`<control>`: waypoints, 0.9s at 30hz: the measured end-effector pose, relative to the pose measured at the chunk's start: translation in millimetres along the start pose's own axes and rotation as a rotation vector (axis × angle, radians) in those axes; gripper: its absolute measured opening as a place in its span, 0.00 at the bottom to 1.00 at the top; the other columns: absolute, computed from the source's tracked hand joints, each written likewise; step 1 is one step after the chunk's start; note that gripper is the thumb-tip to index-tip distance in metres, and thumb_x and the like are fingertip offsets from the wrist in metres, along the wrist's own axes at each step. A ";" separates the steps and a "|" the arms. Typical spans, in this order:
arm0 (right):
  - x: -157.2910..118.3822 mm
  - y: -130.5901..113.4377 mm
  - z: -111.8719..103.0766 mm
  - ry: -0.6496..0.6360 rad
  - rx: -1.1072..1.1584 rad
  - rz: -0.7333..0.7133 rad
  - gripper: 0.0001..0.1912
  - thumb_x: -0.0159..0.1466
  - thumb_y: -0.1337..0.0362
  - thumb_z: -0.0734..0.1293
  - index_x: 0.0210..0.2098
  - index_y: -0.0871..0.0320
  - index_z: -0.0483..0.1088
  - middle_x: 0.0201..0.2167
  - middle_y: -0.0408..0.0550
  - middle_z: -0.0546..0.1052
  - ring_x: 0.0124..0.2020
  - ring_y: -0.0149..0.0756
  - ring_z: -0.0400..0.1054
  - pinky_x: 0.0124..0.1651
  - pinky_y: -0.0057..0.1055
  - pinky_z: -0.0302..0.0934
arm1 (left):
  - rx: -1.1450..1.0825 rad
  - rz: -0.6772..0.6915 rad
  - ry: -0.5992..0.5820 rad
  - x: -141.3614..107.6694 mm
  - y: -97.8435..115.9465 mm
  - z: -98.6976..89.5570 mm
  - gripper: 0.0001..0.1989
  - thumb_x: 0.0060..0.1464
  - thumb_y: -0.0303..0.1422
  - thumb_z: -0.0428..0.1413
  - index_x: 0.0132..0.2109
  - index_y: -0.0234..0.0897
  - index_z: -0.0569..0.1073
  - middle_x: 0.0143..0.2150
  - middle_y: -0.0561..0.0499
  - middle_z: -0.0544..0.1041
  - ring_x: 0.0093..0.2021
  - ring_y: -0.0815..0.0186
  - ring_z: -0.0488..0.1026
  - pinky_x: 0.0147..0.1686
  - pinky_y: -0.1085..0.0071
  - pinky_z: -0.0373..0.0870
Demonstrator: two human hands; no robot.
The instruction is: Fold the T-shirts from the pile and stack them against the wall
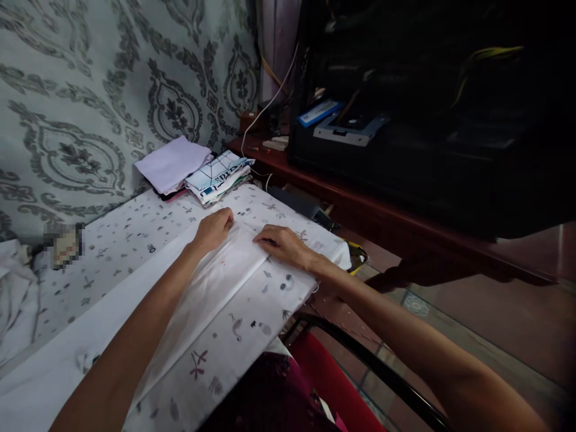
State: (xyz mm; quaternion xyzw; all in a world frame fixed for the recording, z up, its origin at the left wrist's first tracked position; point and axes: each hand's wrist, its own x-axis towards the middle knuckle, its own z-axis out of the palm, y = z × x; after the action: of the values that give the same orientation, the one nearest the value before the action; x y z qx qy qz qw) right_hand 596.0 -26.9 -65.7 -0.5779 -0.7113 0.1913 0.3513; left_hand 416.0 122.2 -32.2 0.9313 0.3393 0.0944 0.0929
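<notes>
A long white cloth (229, 270) lies across the patterned table cover, running from the lower left to its far end under my hands. My left hand (216, 228) is closed at the far left corner of this cloth, its fingers curled on the fabric. At the far right corner my right hand (283, 245) pinches the cloth's edge between thumb and fingers. Beyond my left hand sit two stacks of folded fabric, one topped by a lavender piece (173, 163), the other by a printed white and blue piece (218, 175).
A patterned curtain (72, 120) hangs behind the table cover (121, 240). To the right stand a dark red wooden cabinet (351, 198) and a chair with a black rail (369, 360) and red seat. Crumpled white fabric (15, 300) is at the far left.
</notes>
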 end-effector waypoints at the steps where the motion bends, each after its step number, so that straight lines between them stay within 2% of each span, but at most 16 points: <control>1: 0.0 0.0 0.1 -0.001 -0.010 -0.004 0.12 0.65 0.71 0.63 0.43 0.57 0.78 0.39 0.49 0.78 0.38 0.35 0.72 0.44 0.32 0.63 | 0.004 -0.001 0.001 -0.4 1.0 1.0 0.06 0.59 0.26 0.50 0.38 0.42 0.69 0.41 0.49 0.78 0.42 0.59 0.74 0.40 0.66 0.66; 8: -1.5 -3.9 0.5 0.001 -0.127 0.016 0.12 0.65 0.71 0.64 0.44 0.57 0.77 0.41 0.50 0.78 0.41 0.37 0.71 0.45 0.32 0.62 | -0.060 -0.016 0.047 -10.6 12.2 1.8 0.05 0.60 0.27 0.51 0.41 0.42 0.69 0.41 0.50 0.78 0.42 0.60 0.74 0.41 0.66 0.67; 12: -2.1 -7.6 -3.1 0.028 -0.097 0.053 0.12 0.66 0.69 0.63 0.45 0.57 0.77 0.40 0.49 0.77 0.38 0.35 0.69 0.42 0.31 0.61 | -0.113 0.023 0.061 -18.8 14.6 0.8 0.09 0.60 0.25 0.49 0.43 0.41 0.70 0.41 0.49 0.77 0.43 0.61 0.73 0.44 0.66 0.68; 15: 3.7 -10.4 -5.8 0.048 -0.064 0.101 0.11 0.67 0.67 0.63 0.43 0.58 0.78 0.38 0.49 0.77 0.35 0.34 0.68 0.41 0.31 0.60 | -0.121 0.064 0.022 -18.1 11.3 -0.6 0.13 0.59 0.25 0.47 0.46 0.41 0.73 0.44 0.48 0.76 0.44 0.60 0.73 0.46 0.64 0.69; 19: 21.5 -15.1 -4.7 0.027 -0.134 0.135 0.10 0.66 0.68 0.64 0.41 0.57 0.78 0.38 0.49 0.76 0.36 0.35 0.69 0.41 0.31 0.59 | -0.099 0.120 -0.095 -9.9 5.1 -3.6 0.16 0.58 0.26 0.48 0.47 0.41 0.76 0.44 0.48 0.75 0.43 0.60 0.74 0.46 0.64 0.70; 24: 41.9 -15.8 4.1 -0.040 -0.202 0.149 0.11 0.66 0.68 0.64 0.42 0.56 0.79 0.39 0.50 0.76 0.42 0.38 0.69 0.42 0.31 0.59 | -0.070 0.152 -0.162 -2.9 3.0 -7.2 0.11 0.56 0.26 0.50 0.43 0.40 0.75 0.41 0.48 0.76 0.41 0.59 0.74 0.44 0.64 0.70; 27: 45.2 -11.5 9.6 -0.032 -0.199 0.170 0.11 0.66 0.68 0.65 0.42 0.55 0.79 0.40 0.49 0.76 0.42 0.38 0.69 0.42 0.31 0.58 | -0.045 0.122 -0.135 -3.2 6.8 -7.2 0.09 0.58 0.27 0.49 0.40 0.39 0.73 0.40 0.47 0.77 0.41 0.58 0.74 0.43 0.64 0.70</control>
State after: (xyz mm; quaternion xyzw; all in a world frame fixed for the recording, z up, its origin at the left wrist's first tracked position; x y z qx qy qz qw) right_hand 577.4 14.6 -51.8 -0.6648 -0.6808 0.1581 0.2636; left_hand 416.0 115.8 -24.0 0.9521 0.2728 0.0447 0.1307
